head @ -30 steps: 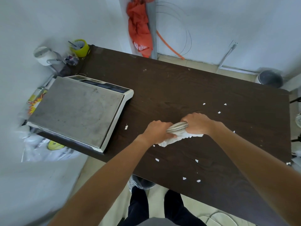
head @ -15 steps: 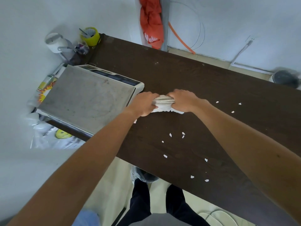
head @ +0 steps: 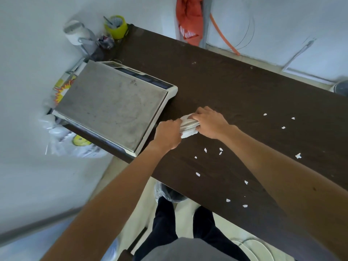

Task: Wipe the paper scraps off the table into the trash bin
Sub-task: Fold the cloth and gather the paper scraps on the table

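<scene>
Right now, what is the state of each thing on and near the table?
Left hand: closed on the cloth.
Right hand: closed on the cloth.
Cloth: folded, pressed on the table.
Paper scraps: scattered, not yet wiped off.
Scale: platform bare.
Trash bin: under the table edge, bag-lined.

Both bare arms reached forward from the near edge, converging toward the middle. The left hand (head: 168, 136) was curled into a closed grip, knuckles up. The right hand (head: 211, 123) lay just beside it, fingers (head: 195, 114) bent and clamped down, wrist angled leftward.
</scene>
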Demonstrator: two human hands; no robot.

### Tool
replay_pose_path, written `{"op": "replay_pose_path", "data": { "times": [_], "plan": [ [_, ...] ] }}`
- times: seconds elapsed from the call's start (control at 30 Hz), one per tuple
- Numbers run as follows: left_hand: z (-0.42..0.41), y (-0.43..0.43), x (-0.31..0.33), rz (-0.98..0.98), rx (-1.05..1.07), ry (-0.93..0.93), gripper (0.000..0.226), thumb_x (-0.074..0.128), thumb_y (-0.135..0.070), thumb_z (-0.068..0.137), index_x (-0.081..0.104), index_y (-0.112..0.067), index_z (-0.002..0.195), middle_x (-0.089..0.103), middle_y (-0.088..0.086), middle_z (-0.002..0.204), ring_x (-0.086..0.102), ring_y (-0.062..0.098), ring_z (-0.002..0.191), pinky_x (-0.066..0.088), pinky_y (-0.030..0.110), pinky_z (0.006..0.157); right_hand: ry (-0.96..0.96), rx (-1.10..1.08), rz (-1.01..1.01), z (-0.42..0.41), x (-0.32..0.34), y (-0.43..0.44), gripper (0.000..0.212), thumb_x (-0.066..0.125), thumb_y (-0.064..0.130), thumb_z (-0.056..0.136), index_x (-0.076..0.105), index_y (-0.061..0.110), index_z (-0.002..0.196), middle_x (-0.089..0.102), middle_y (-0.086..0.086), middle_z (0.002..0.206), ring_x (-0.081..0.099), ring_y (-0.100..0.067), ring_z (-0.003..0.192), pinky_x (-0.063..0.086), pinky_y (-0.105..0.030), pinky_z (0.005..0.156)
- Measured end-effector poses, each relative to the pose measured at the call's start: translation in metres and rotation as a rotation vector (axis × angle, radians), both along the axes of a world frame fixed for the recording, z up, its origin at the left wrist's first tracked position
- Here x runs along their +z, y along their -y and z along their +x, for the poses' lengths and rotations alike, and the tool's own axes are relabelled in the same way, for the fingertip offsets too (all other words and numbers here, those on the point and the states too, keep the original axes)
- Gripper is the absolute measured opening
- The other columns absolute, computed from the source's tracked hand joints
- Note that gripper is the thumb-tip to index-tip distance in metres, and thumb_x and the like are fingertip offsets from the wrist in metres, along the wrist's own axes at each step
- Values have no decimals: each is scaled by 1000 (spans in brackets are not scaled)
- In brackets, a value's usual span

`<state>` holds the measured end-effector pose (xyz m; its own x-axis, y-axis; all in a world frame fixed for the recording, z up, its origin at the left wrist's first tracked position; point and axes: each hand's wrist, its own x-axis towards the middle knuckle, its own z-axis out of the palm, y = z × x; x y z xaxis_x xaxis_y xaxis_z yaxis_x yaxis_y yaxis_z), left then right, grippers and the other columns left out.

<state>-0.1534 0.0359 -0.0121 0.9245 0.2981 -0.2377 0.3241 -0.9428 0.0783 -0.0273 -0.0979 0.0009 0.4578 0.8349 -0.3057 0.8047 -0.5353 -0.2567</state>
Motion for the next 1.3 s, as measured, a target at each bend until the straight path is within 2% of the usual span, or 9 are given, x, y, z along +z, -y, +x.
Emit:
{"op": "replay_pose_path", "data": {
  "times": [0.17, 0.4, 0.57, 0.7, 0.8, 0.87, 0.97, 1.2, 1.3],
  "plan": [
    [-23, 3, 0, 10, 50, 2, 40, 64, -34, 95, 55, -16, 129, 70, 6, 105, 69, 24, 88, 41, 28, 69, -21, 46, -14, -19, 0, -3, 46, 58, 23, 93, 53, 26, 138, 53, -1, 130, 46, -24, 122, 45, -41, 96],
    [-45, 3, 1, -35, 90, 41, 36, 62, -43, 95, 60, -21, 124, 73, 0, 102, 70, 20, 87, 52, 28, 72, -58, 75, -40, -32, 1, 0, 45, 58, 22, 92, 53, 26, 137, 52, -2, 130, 45, -24, 123, 45, -42, 95],
    [-70, 16, -2, -35, 120, 61, 36, 58, -51, 94, 64, -21, 113, 72, -3, 91, 70, 17, 78, 56, 28, 72, -54, 178, -68, -45, 4, -2, 46, 58, 17, 90, 56, 27, 135, 52, -1, 128, 45, -24, 122, 45, -41, 95],
    [-81, 38, -5, -67, 153, 50, 45, 57, -63, 89, 60, -20, 101, 62, -6, 80, 69, 17, 75, 48, 25, 68, -40, 279, -88, -46, 9, 3, 36, 57, 18, 88, 65, 26, 122, 56, -1, 117, 51, -25, 112, 47, -44, 89],
    [-86, 58, -8, -106, 169, 91, 45, 57, -63, 87, 58, -21, 100, 66, -5, 83, 68, 17, 72, 53, 27, 70, -35, 313, -106, -48, 9, 17, 39, 56, 15, 85, 65, 26, 121, 55, -1, 119, 50, -24, 112, 46, -45, 91],
    [-87, 72, -10, -145, 176, 88, 45, 56, -64, 88, 58, -22, 103, 67, -4, 87, 63, 14, 71, 48, 25, 68, -40, 325, -112, -47, 7, 31, 39, 57, 15, 85, 64, 25, 121, 54, 0, 121, 49, -22, 114, 44, -44, 94],
    [-84, 92, -14, -218, 174, 56, 48, 54, -64, 89, 58, -23, 112, 68, -5, 96, 63, 14, 78, 47, 26, 72, -46, 321, -115, -44, 5, 54, 38, 58, 14, 84, 65, 24, 120, 54, 1, 123, 49, -21, 115, 43, -41, 97],
    [-61, 126, -9, -356, 139, -17, 50, 61, -65, 86, 60, -20, 107, 71, -1, 96, 68, 23, 86, 53, 37, 83, -52, 285, -160, -28, 6, 100, 39, 56, 12, 85, 65, 27, 120, 55, 3, 125, 49, -21, 121, 42, -39, 96],
    [-55, 140, -5, -438, 151, -22, 51, 65, -66, 83, 59, -20, 103, 71, -1, 94, 68, 24, 86, 51, 35, 81, -43, 265, -178, -24, 9, 121, 40, 54, 12, 84, 65, 28, 119, 55, 5, 125, 49, -19, 121, 42, -38, 98]
  ]
}}
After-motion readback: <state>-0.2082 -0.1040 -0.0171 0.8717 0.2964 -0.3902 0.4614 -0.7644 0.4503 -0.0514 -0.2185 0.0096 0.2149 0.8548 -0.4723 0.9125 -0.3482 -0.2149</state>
